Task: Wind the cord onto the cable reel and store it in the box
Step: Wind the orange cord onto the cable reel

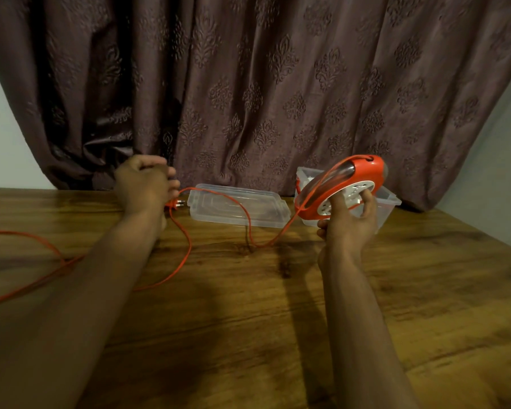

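My right hand (348,228) holds up the red and white cable reel (369,169), tilted, with thumb and fingers on its white centre. Just behind it stands the clear plastic box (393,200), open. The red cord (186,246) leaves the reel's lower edge, dips to the table, arcs over the clear lid (213,202) and reaches my left hand (142,184). That hand is curled round the cord, and the red plug (175,203) lies just below its fingers. More cord loops across the table to the left and runs under my left forearm.
The wooden table (248,320) stretches toward me. A dark patterned curtain (263,84) hangs right behind the box and lid. Slack cord runs off the left edge of view.
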